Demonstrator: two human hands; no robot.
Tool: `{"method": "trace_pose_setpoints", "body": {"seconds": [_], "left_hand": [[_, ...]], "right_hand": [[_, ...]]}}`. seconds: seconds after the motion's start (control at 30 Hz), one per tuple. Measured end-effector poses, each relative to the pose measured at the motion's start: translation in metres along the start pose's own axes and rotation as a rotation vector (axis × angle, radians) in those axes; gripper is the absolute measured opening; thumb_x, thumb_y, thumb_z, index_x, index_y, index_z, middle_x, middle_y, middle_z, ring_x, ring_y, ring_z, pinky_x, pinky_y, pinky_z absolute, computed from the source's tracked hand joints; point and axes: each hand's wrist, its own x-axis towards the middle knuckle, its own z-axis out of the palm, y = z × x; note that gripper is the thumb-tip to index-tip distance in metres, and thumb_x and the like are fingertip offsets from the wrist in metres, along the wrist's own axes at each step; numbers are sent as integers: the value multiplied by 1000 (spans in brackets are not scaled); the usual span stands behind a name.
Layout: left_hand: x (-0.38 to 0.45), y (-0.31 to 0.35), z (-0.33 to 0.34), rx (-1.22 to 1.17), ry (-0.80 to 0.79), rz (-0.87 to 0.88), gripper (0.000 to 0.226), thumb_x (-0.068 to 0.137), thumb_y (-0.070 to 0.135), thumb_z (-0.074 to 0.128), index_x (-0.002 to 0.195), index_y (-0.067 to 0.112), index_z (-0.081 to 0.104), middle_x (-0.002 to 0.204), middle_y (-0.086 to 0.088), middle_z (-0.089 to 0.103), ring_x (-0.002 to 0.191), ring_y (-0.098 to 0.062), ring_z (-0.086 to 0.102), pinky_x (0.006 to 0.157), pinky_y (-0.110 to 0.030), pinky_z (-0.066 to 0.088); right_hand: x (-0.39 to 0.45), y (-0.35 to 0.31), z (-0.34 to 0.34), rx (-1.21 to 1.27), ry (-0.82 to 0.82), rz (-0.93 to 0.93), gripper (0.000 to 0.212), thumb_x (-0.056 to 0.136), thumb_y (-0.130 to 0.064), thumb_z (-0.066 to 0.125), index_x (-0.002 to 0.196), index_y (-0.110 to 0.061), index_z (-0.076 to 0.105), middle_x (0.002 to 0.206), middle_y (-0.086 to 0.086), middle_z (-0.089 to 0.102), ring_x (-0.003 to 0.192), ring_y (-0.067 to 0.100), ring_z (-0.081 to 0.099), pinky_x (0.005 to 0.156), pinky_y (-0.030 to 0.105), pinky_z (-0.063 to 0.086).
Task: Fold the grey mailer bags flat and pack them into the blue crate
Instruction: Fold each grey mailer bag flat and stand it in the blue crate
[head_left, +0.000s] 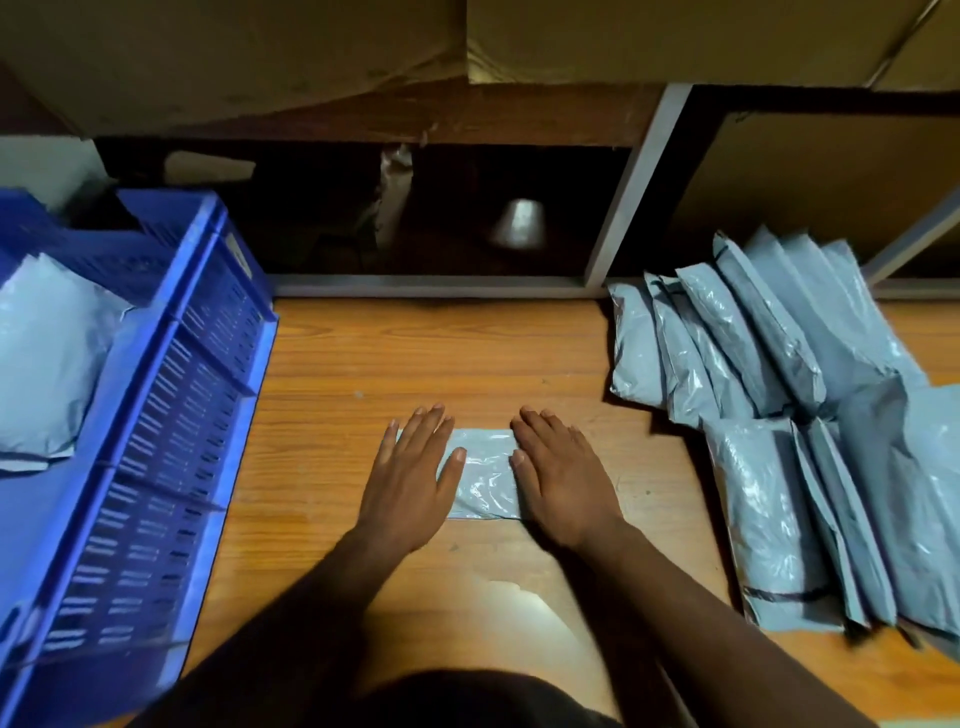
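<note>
**Both palms flat on a folded grey mailer at mid-table**

Pressed down on one folded grey mailer bag (485, 475), near the middle of the wooden table (363, 364): left hand (410, 483) over its left end, right hand (563, 480) over its right end, fingers stretched out flat and pointing far, nothing pinched or gripped. Only a strip of glossy grey plastic visible between the two hands.

To the left, touching the table's left side and running from near to far: the blue crate (171, 415) with slotted walls, tilted in the wide-angle view. Inside it, at the far left, a pale grey mailer (47, 358) lying loose. Clear wood between crate wall and left hand.

To the right, well apart from the right hand: a heap of grey mailer bags (769, 364), overlapping like fallen tiles, some leaning against the far shelf frame, others lying nearer, one showing a dark strip (784, 594) near its near end. Nothing between the hands and either the crate or the heap.

Beyond the table's far edge: a dark open shelf bay (441, 218) framed in pale grey metal (631, 197), holding a dim cone-shaped object (519, 223), too dark to identify. Above and to the far right: brown cardboard boxes (649, 36). Dim room, orange-brown wood grain, a bright glare patch (519, 603) on the near tabletop between the forearms.
</note>
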Motion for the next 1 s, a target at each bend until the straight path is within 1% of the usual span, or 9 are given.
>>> {"method": "trace_pose_setpoints", "body": {"seconds": [0.07,0.13,0.27,0.4,0.57,0.67,0.77,0.87,1.0], "left_hand": [[-1,-12,-11,-111,41,9,53,106,39,29,152,19,46,160,4,41,151,-16,31,127,-40,14],[5,-22,-25,-131,12,39,45,104,30,51,147,18,53,146,1,54,138,-22,45,118,-38,28],[21,-22,-56,-155,-176,59,34,95,29,69,129,27,67,113,7,57,115,-20,52,97,-34,41],[13,-16,-93,-280,87,54,15,90,25,74,102,32,68,103,18,55,104,-5,50,80,-26,41],[-7,-5,-99,-242,347,149,21,82,11,75,94,25,66,104,14,56,103,-10,54,83,-29,45],[-19,-16,-65,-170,192,135,25,80,14,76,96,30,64,107,15,54,105,-17,57,87,-36,46],[-36,-24,-39,-119,66,134,25,83,43,70,106,36,64,109,22,55,109,-10,57,96,-27,41],[-36,-15,-36,-138,167,78,30,88,50,62,112,32,67,112,20,58,110,-5,54,96,-28,44],[0,9,-21,-131,208,144,36,99,37,50,130,22,62,133,8,58,127,-16,53,107,-35,45]], "right_hand": [[-6,17,-14,-52,70,-17,49,104,-31,50,148,-11,53,142,10,59,124,35,56,101,46,49],[-1,23,-28,-117,59,11,51,93,-28,66,141,-11,60,117,11,66,100,36,60,80,43,53],[19,9,-58,-46,27,18,37,80,-21,76,117,-19,74,104,7,63,99,34,58,79,46,53],[15,-3,-93,69,222,-76,24,82,-17,76,104,-23,69,105,-3,58,97,22,54,77,40,50],[-1,-9,-91,135,429,-167,30,73,2,73,95,-16,65,114,-1,61,103,22,58,82,37,48],[-15,-1,-57,84,249,-134,27,74,-2,71,96,-16,65,126,4,64,114,27,61,91,42,49],[-35,10,-34,123,80,-133,18,83,-16,67,100,-22,66,141,3,59,126,27,57,106,44,43],[-35,13,-37,112,55,-98,23,92,-35,62,115,-32,66,150,-7,52,140,15,45,122,50,25],[2,-7,-34,77,112,-57,47,99,-37,53,144,-24,55,161,-1,42,149,21,34,124,45,26]]}}
